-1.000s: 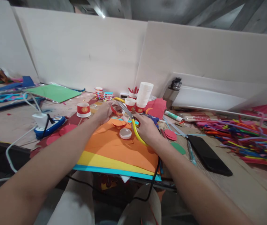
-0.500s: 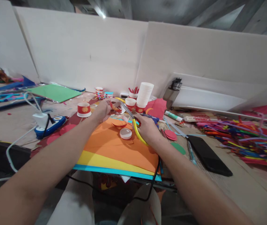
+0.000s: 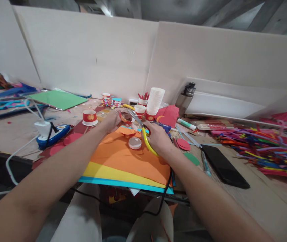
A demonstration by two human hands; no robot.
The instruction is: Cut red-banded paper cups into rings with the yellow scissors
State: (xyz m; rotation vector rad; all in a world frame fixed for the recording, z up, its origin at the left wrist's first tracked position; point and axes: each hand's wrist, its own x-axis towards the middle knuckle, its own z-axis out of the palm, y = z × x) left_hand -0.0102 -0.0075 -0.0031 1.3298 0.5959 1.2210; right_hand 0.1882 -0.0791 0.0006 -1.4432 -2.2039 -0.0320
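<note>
My right hand [image 3: 158, 139] grips yellow-handled scissors [image 3: 143, 132], blades pointing up and left toward my left hand [image 3: 113, 119]. My left hand pinches a small red paper piece [image 3: 123, 118] at the blade tips. Both hands hover over a stack of orange, yellow and blue paper sheets [image 3: 123, 161]. A white round lid [image 3: 134, 143] and an orange cut-out [image 3: 127, 132] lie on the orange sheet just below the scissors.
A stack of white cups [image 3: 155, 101] and red-banded cups [image 3: 90, 117] stand behind the hands. A black phone [image 3: 224, 166] and a pen lie to the right, with pipe cleaners [image 3: 266, 148] beyond. A green sheet [image 3: 57, 99] and a blue tool with cable [image 3: 54, 132] sit left.
The hands have stayed almost in place; the scissors and the red piece shifted only slightly at the blade tips.
</note>
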